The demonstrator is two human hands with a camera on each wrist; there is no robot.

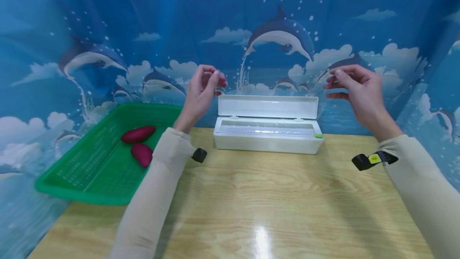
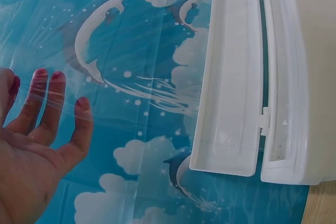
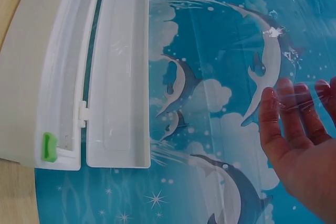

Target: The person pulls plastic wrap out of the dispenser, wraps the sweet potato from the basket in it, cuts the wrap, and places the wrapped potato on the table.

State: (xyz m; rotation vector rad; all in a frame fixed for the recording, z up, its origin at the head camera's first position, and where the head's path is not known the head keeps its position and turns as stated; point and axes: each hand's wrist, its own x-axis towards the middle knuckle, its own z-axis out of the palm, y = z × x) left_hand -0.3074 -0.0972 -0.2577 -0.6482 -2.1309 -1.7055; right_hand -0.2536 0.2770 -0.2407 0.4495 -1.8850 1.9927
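Clear plastic wrap (image 3: pixel 283 32) is stretched between my raised hands, its glints and creases showing in both wrist views. My left hand (image 1: pixel 202 93) pinches one side of it between thumb and index finger. On the other side, my right hand (image 1: pixel 363 93) pinches the film the same way, the other fingers spread behind it. Below and between the hands stands a long white wrap dispenser (image 1: pixel 267 144), its lid (image 1: pixel 267 106) tipped back. A roll of wrap (image 1: pixel 266 130) lies inside, and a green slide cutter (image 1: pixel 318 135) sits at the right end of the front edge.
To the left, a green plastic basket (image 1: pixel 82 200) holds two purple-red sweet potatoes, one long (image 1: pixel 138 134) and one shorter (image 1: pixel 141 155). A wood-grain table (image 1: pixel 258 195) lies under everything. A blue dolphin-print sheet (image 1: pixel 201 19) hangs behind the dispenser.
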